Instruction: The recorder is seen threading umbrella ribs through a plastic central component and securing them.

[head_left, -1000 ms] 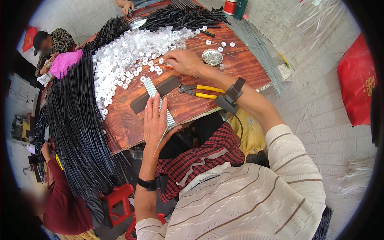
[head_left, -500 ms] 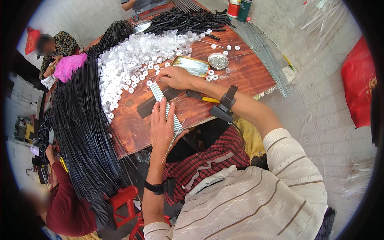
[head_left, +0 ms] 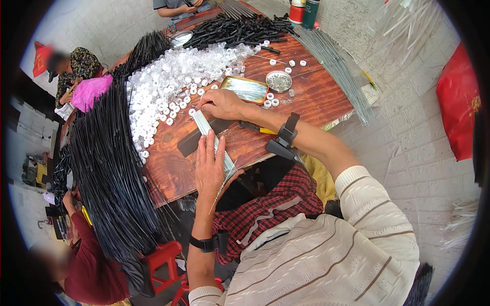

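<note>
A flat row of thin silvery metal rods (head_left: 203, 123) slants over the table edge, with a white ring (head_left: 192, 112) at its far end. My left hand (head_left: 208, 171) steadies the rods, its fingers stretched along them and its thumb out to the right; their near ends reach over the wrist. Close to the ring, my right hand (head_left: 224, 103) is closed in a pinch, and what its fingertips hold is hidden. Beneath the rods lies a dark flat bar (head_left: 189, 145). Pliers (head_left: 265, 130) with yellow handles lie under my right forearm.
Many white rings and clear plastic pieces (head_left: 168, 76) are heaped beyond my hands. A yellow-rimmed tray (head_left: 266, 91) of rods and a round tin (head_left: 278, 73) stand behind my right hand. Long black strands (head_left: 104, 168) hang leftward; grey rods (head_left: 337, 66) lie right. Several people sit around.
The view has shifted slightly. My right hand has stayed pinched near the ring, and my left hand has kept its place on the rods. At the far side, another person's hands show more.
</note>
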A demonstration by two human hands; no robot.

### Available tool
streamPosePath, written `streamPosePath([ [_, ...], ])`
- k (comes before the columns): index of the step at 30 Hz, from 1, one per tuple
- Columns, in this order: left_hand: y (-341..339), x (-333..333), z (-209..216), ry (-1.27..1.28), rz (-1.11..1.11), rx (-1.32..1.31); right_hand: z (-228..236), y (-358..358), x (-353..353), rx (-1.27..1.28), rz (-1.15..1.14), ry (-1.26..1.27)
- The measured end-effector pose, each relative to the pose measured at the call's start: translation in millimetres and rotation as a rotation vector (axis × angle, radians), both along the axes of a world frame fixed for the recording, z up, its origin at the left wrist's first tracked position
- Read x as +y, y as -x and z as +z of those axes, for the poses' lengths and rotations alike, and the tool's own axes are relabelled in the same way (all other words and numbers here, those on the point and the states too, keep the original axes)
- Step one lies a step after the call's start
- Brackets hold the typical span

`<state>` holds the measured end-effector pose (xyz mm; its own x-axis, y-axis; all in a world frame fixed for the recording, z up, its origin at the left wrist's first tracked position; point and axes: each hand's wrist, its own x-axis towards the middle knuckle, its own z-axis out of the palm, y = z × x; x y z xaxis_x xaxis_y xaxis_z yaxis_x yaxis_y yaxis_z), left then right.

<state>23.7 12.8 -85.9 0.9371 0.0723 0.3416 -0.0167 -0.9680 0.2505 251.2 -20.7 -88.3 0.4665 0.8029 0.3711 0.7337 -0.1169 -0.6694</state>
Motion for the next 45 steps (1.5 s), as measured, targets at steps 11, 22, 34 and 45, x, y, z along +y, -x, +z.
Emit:
streamPosePath([
  [11,-1,-1,3,-0.012,-0.005,0.0,2,-5,4,-0.009,0.11,-0.047],
  [22,0,0,0,-0.031,0.007,0.014,4,1,1,0.028,0.094,-0.01],
  [34,-3,3,-12,-0.098,0.013,-0.019,7,2,3,-0.019,0.073,0.019],
  [45,-4,5,-13,-0.145,0.011,-0.022,-2,4,10,-0.05,0.125,-0.149],
])
